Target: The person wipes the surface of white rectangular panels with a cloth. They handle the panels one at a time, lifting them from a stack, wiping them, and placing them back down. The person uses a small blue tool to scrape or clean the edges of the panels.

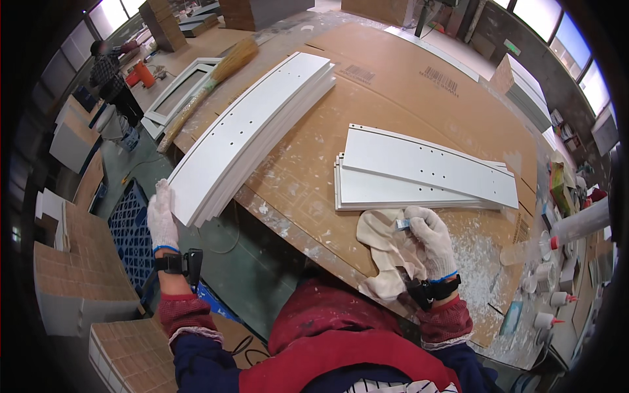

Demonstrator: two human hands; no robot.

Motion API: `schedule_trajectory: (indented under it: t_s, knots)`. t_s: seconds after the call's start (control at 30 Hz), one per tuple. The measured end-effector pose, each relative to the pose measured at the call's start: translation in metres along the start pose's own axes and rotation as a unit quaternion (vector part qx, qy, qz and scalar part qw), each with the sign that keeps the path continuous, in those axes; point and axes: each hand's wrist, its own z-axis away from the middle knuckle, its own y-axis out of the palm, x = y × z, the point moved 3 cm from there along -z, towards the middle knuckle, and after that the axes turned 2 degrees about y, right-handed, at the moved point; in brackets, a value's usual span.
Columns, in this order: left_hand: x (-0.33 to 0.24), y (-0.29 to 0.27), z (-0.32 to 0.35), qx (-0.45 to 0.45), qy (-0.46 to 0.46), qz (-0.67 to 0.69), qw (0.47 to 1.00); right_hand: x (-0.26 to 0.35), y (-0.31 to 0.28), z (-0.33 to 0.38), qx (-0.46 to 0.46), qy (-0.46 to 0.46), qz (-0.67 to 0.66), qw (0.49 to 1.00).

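Observation:
My left hand (162, 219), in a white glove, rests against the near end of a long stack of white drilled panels (252, 128) that overhangs the bench edge. My right hand (429, 239), also gloved, pinches a small blue-and-white blade-like tool (401, 224) and sits on a cream cloth (386, 252). Just beyond that hand lies a shorter stack of white panels (419, 173), its top panel skewed.
Cardboard sheets (393, 85) cover the bench. White shavings (478, 262) lie at right near glue bottles (547, 278). A straw broom (206, 88) and a white frame (173, 95) lie at the far left. Another person (108, 72) stands beyond. A blue crate (131, 232) and boxes (78, 281) sit below left.

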Motion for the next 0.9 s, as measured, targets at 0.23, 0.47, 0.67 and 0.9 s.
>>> schedule_trajectory:
  t_s: [0.23,0.47,0.67,0.9]
  knots:
    - [-0.064,0.001,0.054,-0.101,0.246,-0.182,0.947,0.024,-0.052,-0.003,-0.058,-0.047,0.010,0.997]
    - [-0.068,0.164,0.147,0.591,0.121,-0.250,0.757,0.071,-0.173,-0.038,-0.209,-0.208,-0.016,0.955]
    - [-0.060,0.220,0.114,0.404,0.397,-0.299,0.768,0.087,-0.183,-0.044,-0.213,-0.222,-0.007,0.951]
    - [-0.107,0.307,-0.051,0.267,0.280,-0.552,0.739,0.061,-0.152,-0.039,-0.213,-0.189,-0.063,0.957]
